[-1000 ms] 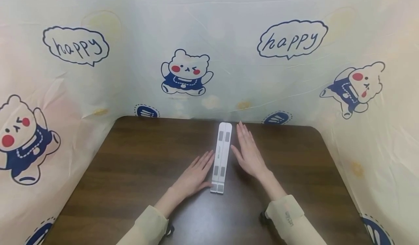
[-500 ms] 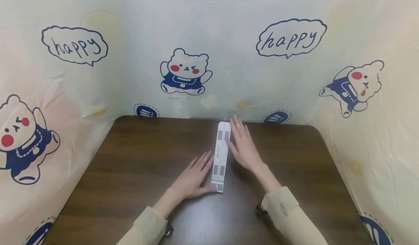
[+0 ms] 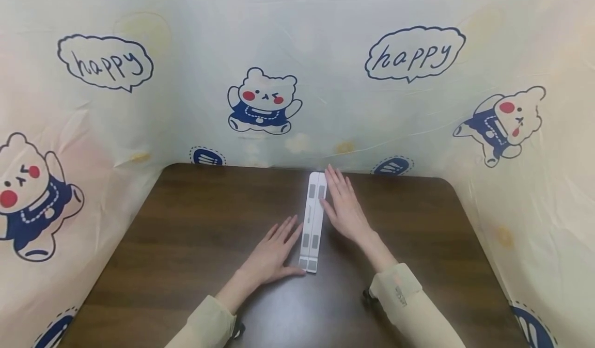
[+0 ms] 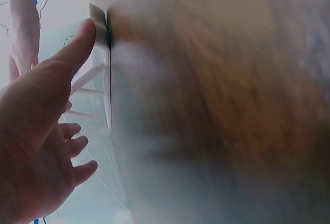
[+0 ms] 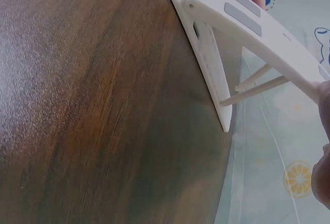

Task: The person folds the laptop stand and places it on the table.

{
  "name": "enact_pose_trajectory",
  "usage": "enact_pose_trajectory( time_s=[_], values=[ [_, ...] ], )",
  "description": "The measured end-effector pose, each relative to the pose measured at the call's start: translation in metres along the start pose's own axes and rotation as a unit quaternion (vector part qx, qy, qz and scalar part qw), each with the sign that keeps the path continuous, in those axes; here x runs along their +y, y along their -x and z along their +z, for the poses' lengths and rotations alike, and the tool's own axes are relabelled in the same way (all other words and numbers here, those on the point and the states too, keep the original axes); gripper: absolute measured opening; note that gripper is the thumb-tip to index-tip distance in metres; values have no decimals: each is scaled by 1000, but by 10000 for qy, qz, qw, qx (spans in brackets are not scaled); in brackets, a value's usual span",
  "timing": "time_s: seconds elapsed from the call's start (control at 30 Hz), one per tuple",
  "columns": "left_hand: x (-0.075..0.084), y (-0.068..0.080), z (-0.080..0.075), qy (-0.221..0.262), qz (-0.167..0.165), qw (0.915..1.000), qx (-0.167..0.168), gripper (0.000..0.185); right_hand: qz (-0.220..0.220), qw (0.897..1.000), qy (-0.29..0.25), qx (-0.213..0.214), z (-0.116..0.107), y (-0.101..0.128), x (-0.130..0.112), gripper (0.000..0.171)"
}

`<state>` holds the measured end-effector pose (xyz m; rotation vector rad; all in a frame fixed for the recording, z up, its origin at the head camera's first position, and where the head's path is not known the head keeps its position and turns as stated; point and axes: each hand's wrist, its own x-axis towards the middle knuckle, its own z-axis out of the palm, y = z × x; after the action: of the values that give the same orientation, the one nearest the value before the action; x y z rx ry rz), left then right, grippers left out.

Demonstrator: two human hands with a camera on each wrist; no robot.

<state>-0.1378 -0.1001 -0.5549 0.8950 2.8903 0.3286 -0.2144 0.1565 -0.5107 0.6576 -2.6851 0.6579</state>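
At left, a bare left hand [image 3: 267, 257] is seen unclenched, grasping nothing, its thumb laid against the near end of a long, narrow, white, seemingly plastic folding stand [image 3: 312, 224], set lengthwise on a dark brown wood-grain table [image 3: 186, 224]. At right, a bare right hand [image 3: 348, 214] is held along the far end, fingers extended and not clenched. The stand is judged light, stiff and smooth, apt to slide if pushed; a hold is best taken on its side edges, clear of the slender white struts [image 5: 255, 91], likely its most fragile part. From the head, a flat strip might be read. By the left wrist camera, the thumb's contact is shown closely; by the right, a white upper bar [image 5: 281, 53] is revealed, propped at a slant above the white lower bar [image 5: 209, 69].
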Motion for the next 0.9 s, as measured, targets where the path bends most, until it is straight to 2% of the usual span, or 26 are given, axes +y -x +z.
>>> enact_pose_trajectory(
  time_s=[0.33, 0.47, 0.73, 0.9],
  values=[
    [-4, -2, -1, -190, 111, 9996, 158, 122, -172, 9998, -53, -4, -4, 0, 1, 80],
    [-2, -2, 3, -175, 248, 9995, 21, 121, -202, 9997, -78, -124, -8, -4, 6, 79],
    [0, -3, 3, -107, 371, 9992, 39, 121, 47, 9969, -656, -439, -15, -6, 9, 77],
    [-4, -3, 1, -126, 420, 9990, 72, 120, 39, 9968, -724, -337, -15, -4, 9, 76]
  ],
)
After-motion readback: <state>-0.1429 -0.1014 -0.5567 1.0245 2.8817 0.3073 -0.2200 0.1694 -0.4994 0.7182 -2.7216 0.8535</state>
